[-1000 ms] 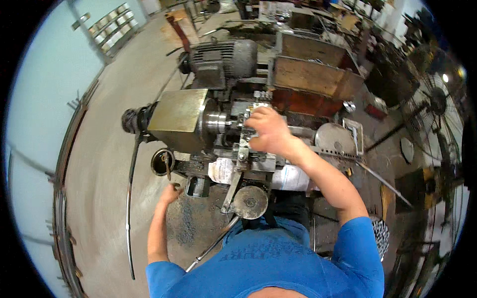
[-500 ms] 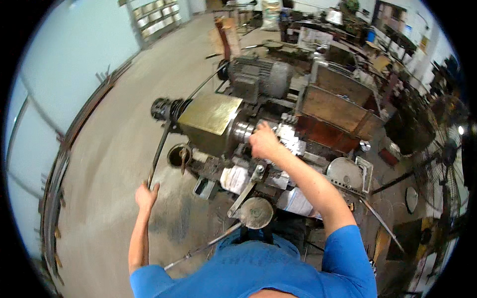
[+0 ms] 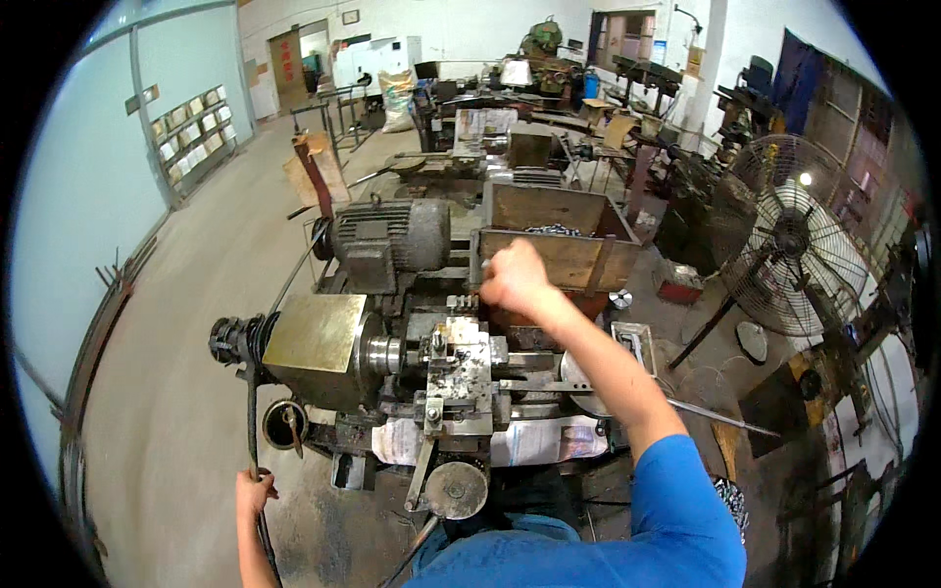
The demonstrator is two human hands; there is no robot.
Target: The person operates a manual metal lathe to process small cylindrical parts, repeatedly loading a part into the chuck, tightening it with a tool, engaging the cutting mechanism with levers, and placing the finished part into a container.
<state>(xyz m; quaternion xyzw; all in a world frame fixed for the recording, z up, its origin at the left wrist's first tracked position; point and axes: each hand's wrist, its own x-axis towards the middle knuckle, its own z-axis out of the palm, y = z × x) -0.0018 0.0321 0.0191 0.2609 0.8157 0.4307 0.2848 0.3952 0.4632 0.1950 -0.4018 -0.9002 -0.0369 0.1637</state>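
My left hand (image 3: 257, 490) is wrapped round a long dark bar (image 3: 252, 421), which runs up to the pulley end of a small lathe's headstock (image 3: 319, 338). In front of the wooden box, my right hand (image 3: 517, 278) hangs in the air with its fingers closed. A tiny bright bit shows at its fingertips, too small to name. Below it lie the lathe's spindle nose (image 3: 385, 355) and its cross slide (image 3: 459, 377), strewn with dark chips. I see nothing sticking out of the spindle nose.
The wooden box (image 3: 559, 257) holds small shiny metal pieces. A motor (image 3: 392, 235) stands behind the headstock. On the left is a pot with a brush (image 3: 284, 425). A round disc on a lever (image 3: 457, 490) is close to my body. A large fan (image 3: 789, 235) stands right.
My right hand has left the spindle nose and moved out to the front of the wooden box. My left hand stays on the bar. The view has tilted up and turned right.
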